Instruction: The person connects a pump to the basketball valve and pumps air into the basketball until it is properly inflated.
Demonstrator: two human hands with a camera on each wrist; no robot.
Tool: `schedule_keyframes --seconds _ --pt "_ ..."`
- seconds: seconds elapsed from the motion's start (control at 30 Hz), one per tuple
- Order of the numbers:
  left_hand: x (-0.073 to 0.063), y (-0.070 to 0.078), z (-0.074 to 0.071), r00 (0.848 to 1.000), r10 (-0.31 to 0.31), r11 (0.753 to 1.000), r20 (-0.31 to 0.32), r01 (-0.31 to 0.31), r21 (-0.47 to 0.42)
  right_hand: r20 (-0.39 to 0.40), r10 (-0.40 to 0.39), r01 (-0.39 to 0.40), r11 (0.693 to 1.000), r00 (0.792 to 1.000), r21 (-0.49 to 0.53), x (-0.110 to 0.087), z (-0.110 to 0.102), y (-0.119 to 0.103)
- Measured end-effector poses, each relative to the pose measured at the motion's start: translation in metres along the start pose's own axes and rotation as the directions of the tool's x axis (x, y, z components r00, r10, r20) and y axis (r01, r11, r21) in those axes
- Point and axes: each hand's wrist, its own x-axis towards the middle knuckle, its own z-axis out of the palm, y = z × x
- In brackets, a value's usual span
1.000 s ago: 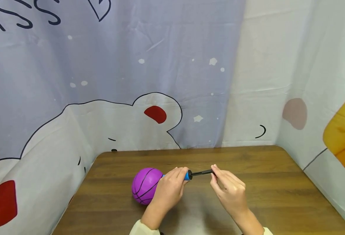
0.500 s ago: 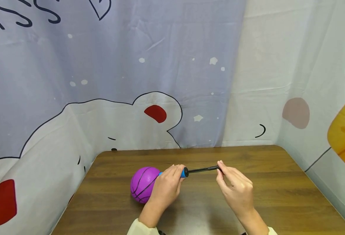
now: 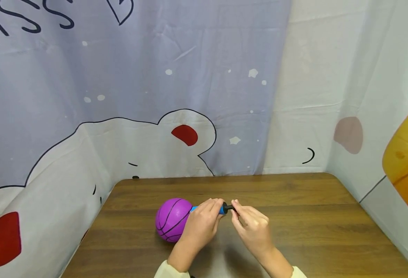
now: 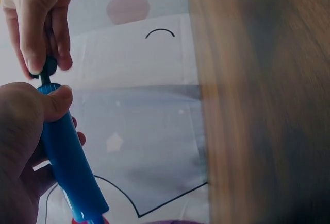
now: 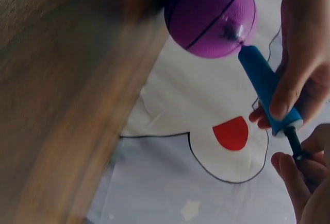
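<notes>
A purple ball [image 3: 170,220] with black basketball lines sits on the table, left of both hands. My left hand [image 3: 199,224] grips the blue barrel of a small hand pump [image 4: 72,157], its fingers curled round it. In the right wrist view the barrel's far end meets the ball [image 5: 211,18]; whether a needle is inside cannot be made out. With thumb and fingers my right hand [image 3: 254,227] pinches the black handle at the pump's other end. Only a short stretch of black rod shows between handle and barrel.
The brown wooden table [image 3: 311,216] reaches back to a printed cloth [image 3: 190,77] hung behind it. More of that cloth stands along the left and right sides. The ball and hands are near the table's middle.
The right hand first drew the pump handle out to the right, lengthening the visible rod, then moved left, pushing it most of the way in. The left hand and ball shifted only slightly.
</notes>
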Motion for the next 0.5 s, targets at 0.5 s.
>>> schedule_keyframes --seconds 0.5 --pt "0.0 -0.011 -0.008 0.997 -0.055 0.998 0.057 0.054 0.01 -0.122 -0.045 0.032 0.994 0.991 -0.103 0.021 -0.048 0.023"
